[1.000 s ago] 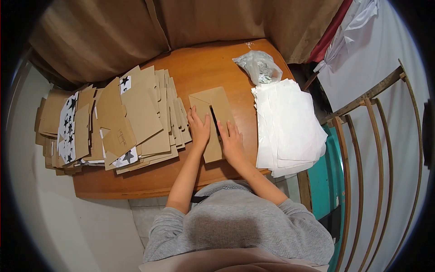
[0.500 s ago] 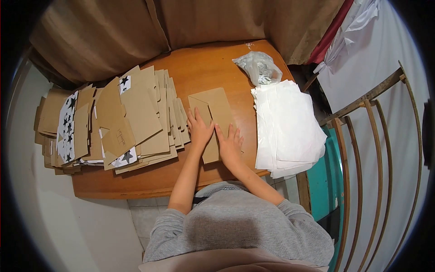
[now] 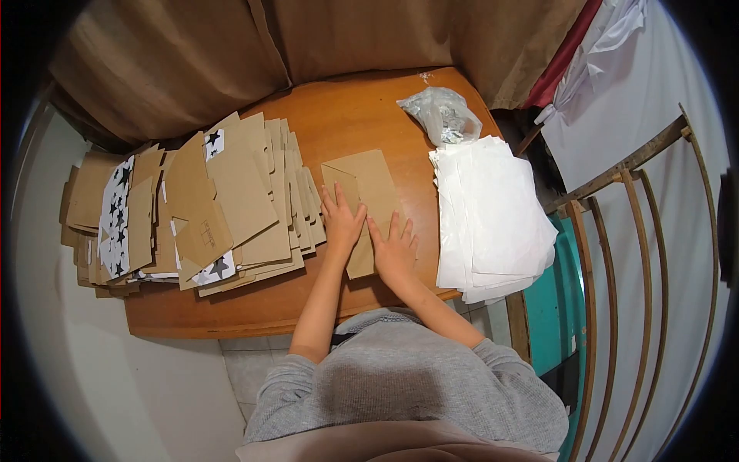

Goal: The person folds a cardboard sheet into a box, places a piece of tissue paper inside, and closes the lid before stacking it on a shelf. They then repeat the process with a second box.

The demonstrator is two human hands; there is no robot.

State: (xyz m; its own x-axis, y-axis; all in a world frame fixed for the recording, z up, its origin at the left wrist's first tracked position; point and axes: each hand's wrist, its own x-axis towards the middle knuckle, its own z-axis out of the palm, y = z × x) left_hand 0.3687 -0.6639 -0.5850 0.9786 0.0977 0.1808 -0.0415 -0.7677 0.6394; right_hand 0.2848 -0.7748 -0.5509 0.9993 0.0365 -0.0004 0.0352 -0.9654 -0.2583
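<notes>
A flat folded piece of brown cardboard (image 3: 376,175) lies on the wooden table, its long side running away from me. My left hand (image 3: 344,225) presses on its left flap with fingers stretched out. On the lower right part of the same piece rests my right hand (image 3: 395,252), palm down and fingers spread. The two hands are close together near the fold line, and neither grips anything. Just left of my left hand, several flat cardboard pieces (image 3: 250,196) are stacked in an overlapping pile, some with white panels printed with black stars.
To the right is a stack of white paper sheets (image 3: 493,215), with a clear plastic bag (image 3: 445,115) behind it. Brown curtains (image 3: 362,38) hang along the far edge of the wooden table (image 3: 339,112). A wooden rack (image 3: 616,169) stands at the right.
The left flap lies flatter against the cardboard, its raised edge having gone down. My right hand's fingers have spread slightly to the right. Both hands stay on the piece.
</notes>
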